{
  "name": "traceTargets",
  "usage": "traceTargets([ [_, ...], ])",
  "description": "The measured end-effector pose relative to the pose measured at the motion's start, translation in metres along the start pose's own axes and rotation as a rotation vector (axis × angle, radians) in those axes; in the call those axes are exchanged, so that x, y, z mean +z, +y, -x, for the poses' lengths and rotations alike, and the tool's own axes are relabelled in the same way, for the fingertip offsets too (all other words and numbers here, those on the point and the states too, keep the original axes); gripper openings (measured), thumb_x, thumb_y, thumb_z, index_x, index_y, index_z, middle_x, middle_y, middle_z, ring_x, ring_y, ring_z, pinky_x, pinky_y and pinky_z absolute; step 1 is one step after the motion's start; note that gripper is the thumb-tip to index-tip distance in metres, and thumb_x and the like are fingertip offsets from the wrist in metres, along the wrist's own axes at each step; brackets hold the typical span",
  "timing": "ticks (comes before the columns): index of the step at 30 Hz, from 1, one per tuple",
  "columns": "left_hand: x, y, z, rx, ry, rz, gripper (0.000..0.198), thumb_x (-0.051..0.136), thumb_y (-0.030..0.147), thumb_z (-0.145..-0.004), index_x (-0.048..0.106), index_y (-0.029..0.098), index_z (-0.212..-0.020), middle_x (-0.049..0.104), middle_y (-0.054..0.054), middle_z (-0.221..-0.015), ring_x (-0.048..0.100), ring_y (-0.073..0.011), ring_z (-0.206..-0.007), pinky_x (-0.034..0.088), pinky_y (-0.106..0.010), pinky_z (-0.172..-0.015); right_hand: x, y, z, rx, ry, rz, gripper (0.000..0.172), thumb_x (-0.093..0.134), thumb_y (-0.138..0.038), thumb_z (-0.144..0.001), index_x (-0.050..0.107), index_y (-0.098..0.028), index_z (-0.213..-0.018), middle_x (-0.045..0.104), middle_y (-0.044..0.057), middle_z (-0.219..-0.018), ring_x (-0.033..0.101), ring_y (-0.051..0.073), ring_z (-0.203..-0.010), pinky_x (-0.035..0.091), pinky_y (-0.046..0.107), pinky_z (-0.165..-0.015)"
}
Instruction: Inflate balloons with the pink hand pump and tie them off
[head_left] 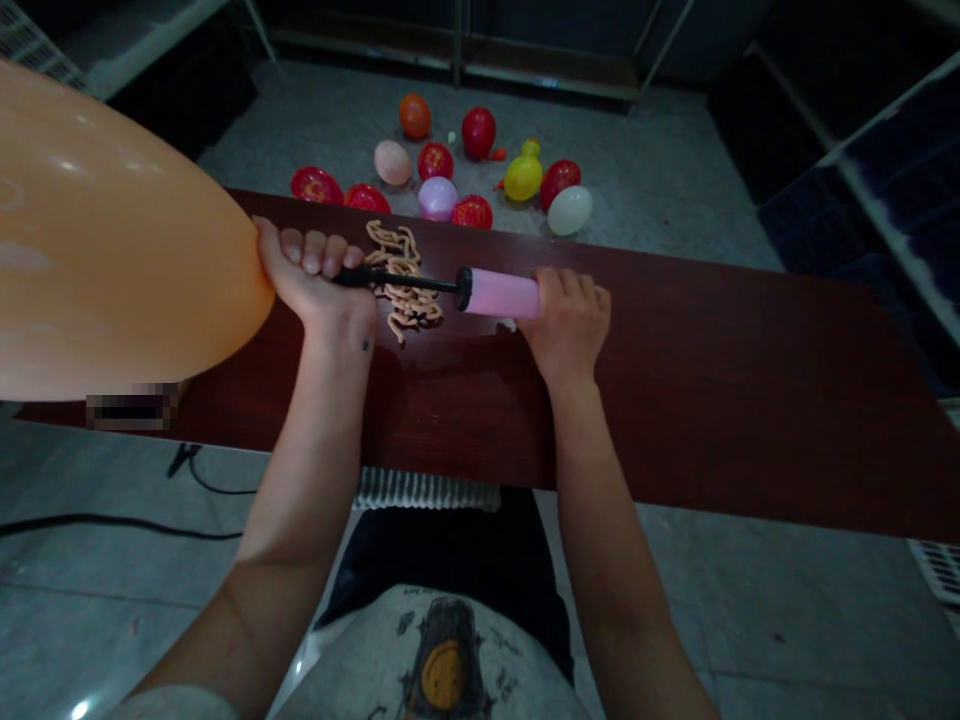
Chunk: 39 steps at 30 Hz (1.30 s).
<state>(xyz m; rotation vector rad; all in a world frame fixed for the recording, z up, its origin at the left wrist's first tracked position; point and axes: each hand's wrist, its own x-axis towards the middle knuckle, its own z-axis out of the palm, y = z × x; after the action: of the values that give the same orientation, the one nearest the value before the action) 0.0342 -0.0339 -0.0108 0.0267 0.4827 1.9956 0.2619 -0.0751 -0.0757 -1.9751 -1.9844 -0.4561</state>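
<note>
A large inflated orange balloon (pixel 105 240) fills the upper left of the head view. My left hand (pixel 315 275) is closed around its neck, where the black nozzle of a hand pump (pixel 397 282) enters. The pump's pink barrel (pixel 499 294) lies level above a dark red table (pixel 712 380), and my right hand (pixel 570 320) grips the barrel's right end. Under the black rod lies a pile of limp orange uninflated balloons (pixel 401 280) on the tabletop.
Beyond the table's far edge, several inflated balloons (pixel 465 170) in red, orange, yellow, pink and white lie on the grey floor. Black cables (pixel 112 522) run across the floor at the left. Dark shelving stands at the right and back.
</note>
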Motion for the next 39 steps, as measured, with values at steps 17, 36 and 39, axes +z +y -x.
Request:
traceTargets([
  [17,-0.021,0.001,-0.017,0.154,-0.099,-0.205,0.052,0.036,0.042,-0.11,0.018,0.022,-0.065,0.012,0.004,-0.052,0.024,-0.0129,-0.042,0.021,-0.03,-0.047,0.006,0.014,0.001,0.024,0.06,0.012,0.033,0.057,-0.035,-0.089,0.061,-0.015,-0.114,0.065,0.016,-0.109,0.056,0.033,-0.102,0.04,0.045,-0.085],
  [36,-0.012,-0.03,0.005,-0.023,-0.047,-0.204,0.057,0.034,0.042,-0.11,0.02,0.021,-0.059,0.014,0.006,-0.049,0.018,-0.0108,-0.04,0.024,-0.027,-0.046,-0.008,-0.028,0.004,-0.184,0.063,-0.063,0.022,0.047,-0.028,-0.096,0.064,-0.017,-0.104,0.07,0.011,-0.095,0.058,0.028,-0.093,0.035,0.039,-0.081],
  [39,-0.008,-0.023,0.006,-0.043,-0.041,-0.165,0.056,0.033,0.037,-0.111,0.019,0.02,-0.06,0.015,0.007,-0.047,0.017,-0.0088,-0.038,0.021,-0.026,-0.044,-0.006,-0.028,0.003,-0.186,0.063,-0.076,0.023,0.047,-0.027,-0.097,0.064,-0.017,-0.108,0.069,0.011,-0.097,0.057,0.028,-0.095,0.035,0.04,-0.084],
])
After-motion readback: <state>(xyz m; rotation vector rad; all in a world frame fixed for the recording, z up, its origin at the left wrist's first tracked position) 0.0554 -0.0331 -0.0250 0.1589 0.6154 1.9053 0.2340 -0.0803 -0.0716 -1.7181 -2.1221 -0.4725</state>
